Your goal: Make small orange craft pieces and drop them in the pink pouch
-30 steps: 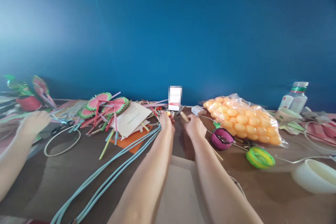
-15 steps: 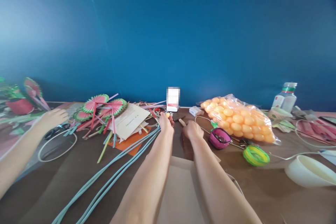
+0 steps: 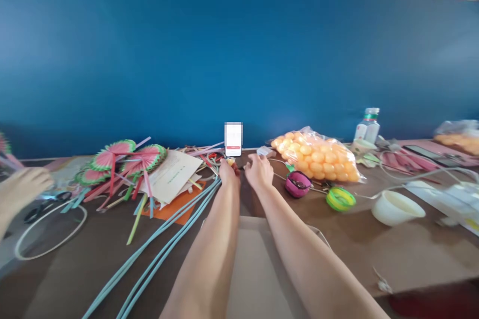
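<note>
My left hand [image 3: 229, 172] is closed at the back of the table. Several long pale blue tubes [image 3: 164, 232] run from the front left up into its grip, though its fingers partly hide their ends. A small yellowish thing [image 3: 231, 161] shows at its fingertips, too small to name. Just right of it, my right hand [image 3: 259, 171] hovers over the table, fingers loosely bent and apart, with nothing visible in them. Behind both hands stands a phone [image 3: 233, 151] with a lit screen.
Pink-and-green paper fans [image 3: 144, 160], papers [image 3: 172, 174] and scissors [image 3: 47, 205] lie left, near another person's hand [image 3: 26, 187]. Right are a bag of orange balls [image 3: 318, 157], a magenta bowl [image 3: 297, 184], yellow-green rings [image 3: 340, 199], a white cup [image 3: 396, 207] and bottles [image 3: 368, 127].
The view has turned right. My right hand has let go of the wooden-handled tool and its fingers have loosened. My left hand stays closed by the tube ends.
</note>
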The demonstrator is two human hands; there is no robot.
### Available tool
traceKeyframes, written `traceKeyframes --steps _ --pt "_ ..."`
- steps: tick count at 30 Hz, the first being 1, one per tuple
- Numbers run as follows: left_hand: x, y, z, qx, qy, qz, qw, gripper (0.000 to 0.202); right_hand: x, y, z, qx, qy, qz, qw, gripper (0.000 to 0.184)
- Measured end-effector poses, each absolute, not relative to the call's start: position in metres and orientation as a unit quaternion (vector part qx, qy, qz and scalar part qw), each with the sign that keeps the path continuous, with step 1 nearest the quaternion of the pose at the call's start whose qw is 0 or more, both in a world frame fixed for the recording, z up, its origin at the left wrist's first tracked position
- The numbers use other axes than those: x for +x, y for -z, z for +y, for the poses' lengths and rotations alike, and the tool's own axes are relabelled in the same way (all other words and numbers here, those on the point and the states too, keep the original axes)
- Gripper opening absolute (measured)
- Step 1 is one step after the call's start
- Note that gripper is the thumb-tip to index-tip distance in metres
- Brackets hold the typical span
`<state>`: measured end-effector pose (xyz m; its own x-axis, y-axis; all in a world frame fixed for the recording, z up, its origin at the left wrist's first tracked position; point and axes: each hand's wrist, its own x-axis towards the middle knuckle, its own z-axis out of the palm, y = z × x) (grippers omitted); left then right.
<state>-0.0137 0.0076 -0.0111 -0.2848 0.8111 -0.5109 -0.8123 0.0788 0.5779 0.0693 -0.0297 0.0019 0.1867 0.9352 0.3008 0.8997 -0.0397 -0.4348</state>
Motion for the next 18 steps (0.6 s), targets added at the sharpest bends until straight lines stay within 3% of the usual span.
traceKeyframes --steps 6,11,14,18 --pt "-0.015 0.008 0.003 0.0 -0.678 0.424 0.6 0.028 0.078 -0.06 -0.029 -0.688 -0.035 -0.649 0.322 0.032" --pt "-0.015 0.006 0.001 -0.008 -0.665 0.434 0.608 0.028 0.151 -0.092 -0.037 -0.685 -0.053 -0.704 0.18 0.018" --pt "-0.014 0.006 0.001 0.001 -0.662 0.432 0.613 0.026 0.203 -0.088 -0.042 -0.685 -0.083 -0.719 0.079 0.012" --pt "-0.015 0.006 0.002 0.012 -0.654 0.432 0.621 0.026 0.236 -0.076 -0.052 -0.691 -0.126 -0.712 0.018 0.011"
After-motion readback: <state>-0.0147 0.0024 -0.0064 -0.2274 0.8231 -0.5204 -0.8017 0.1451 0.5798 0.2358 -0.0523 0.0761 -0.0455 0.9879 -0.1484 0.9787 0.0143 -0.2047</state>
